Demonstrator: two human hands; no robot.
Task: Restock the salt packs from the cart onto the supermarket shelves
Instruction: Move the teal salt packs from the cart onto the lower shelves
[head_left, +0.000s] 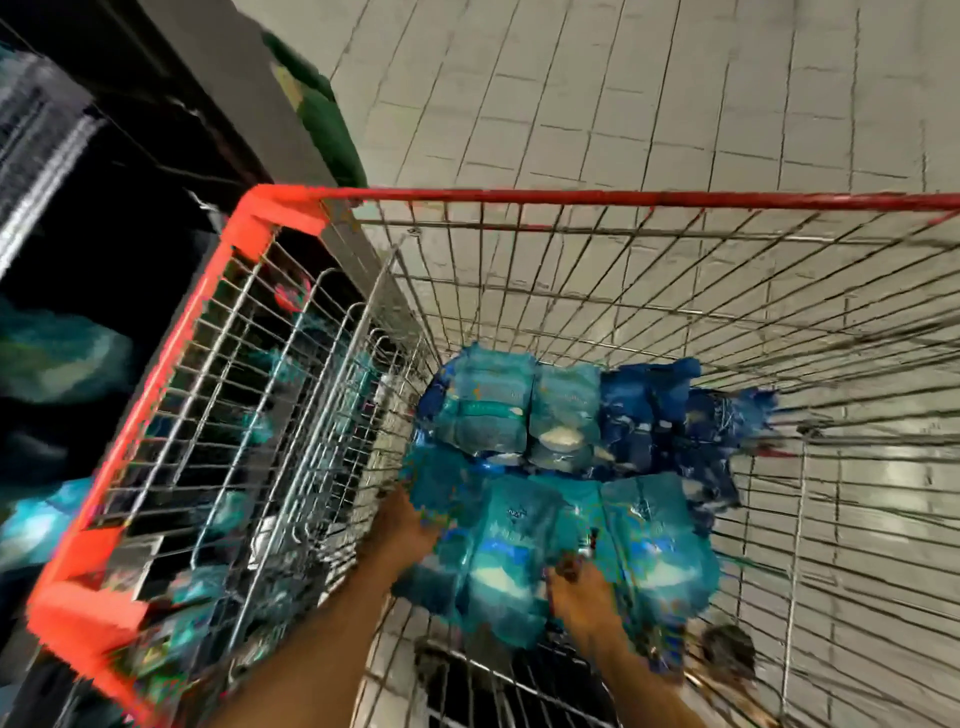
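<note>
Both hands are down in the wire cart (675, 270) on the teal salt packs (524, 545) (pretty blurry): left hand (402, 525) at the bundle's left edge, right hand (582, 597) on its front. Can't tell either grip.

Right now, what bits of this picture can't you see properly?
Head view only:
- Printing on the teal salt packs: motion blur smears it.
- Left hand and right hand: fingers hidden among the packs, so grip unclear.
- Shelf on the left: dark, its contents just blurry teal smudges.
- Cart: right side cut off by the frame edge.
</note>
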